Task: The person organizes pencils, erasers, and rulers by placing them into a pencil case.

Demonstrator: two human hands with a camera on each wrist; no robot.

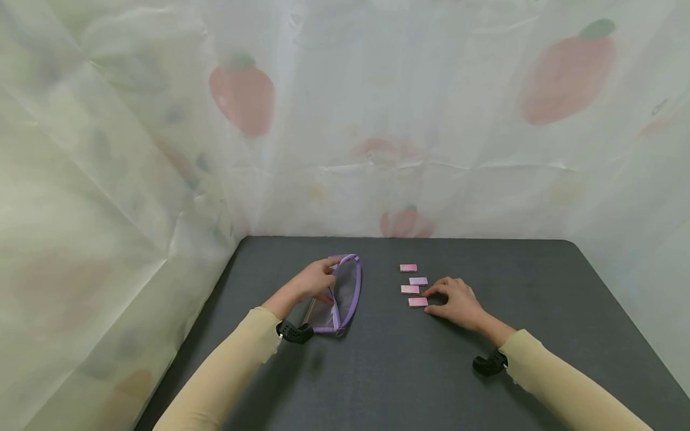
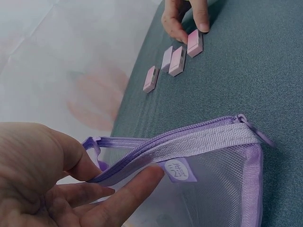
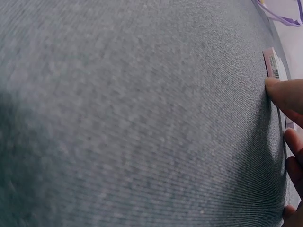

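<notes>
my right hand (image 1: 458, 304) pinches the nearest pink eraser (image 1: 417, 302) on the grey table (image 1: 539, 335). left hand (image 1: 311, 283) grips the purple mesh pouch (image 1: 344, 293) by its zipper edge. i'd hold that mouth wide and lift the eraser clean, not nudging the three beyond.

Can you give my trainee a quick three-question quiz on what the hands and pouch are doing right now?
1. True or false: the left hand holds the purple mesh pouch by its zipper edge.
2. How many small pink blocks lie on the dark table? A) two B) four C) six
3. Fill in: the right hand has its fingertips at the block ______ to the person.

Key
1. True: thumb and fingers pinch the zipper edge, as the left wrist view shows.
2. B, four, in a loose row.
3. Nearest; its thumb and a finger are on it, and it lies flat on the table.
</notes>
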